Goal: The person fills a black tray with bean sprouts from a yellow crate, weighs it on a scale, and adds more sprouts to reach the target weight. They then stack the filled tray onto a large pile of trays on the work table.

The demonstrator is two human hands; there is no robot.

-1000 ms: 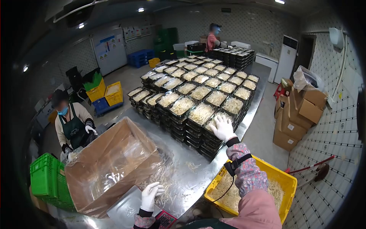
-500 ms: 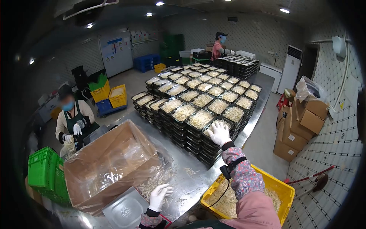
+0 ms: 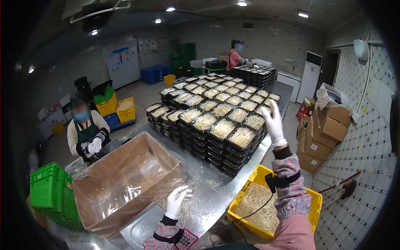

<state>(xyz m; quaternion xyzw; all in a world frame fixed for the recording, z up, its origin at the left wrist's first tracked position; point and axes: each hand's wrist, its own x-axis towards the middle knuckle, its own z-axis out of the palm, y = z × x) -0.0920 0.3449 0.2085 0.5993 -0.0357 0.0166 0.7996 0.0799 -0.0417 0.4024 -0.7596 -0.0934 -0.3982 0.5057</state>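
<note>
Fingers [image 3: 276, 110] spread, empty: right hand [image 3: 275, 123] by stacked trays [image 3: 221, 133], left hand [image 3: 176, 201] beside cardboard box [image 3: 125, 183].

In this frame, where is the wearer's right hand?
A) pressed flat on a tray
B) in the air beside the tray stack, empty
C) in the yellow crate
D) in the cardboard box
B: the right hand hangs open beside the stacked trays, above the yellow crate, touching nothing.

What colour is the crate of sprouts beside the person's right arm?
Yellow; the crate shows best in the head view.
</note>
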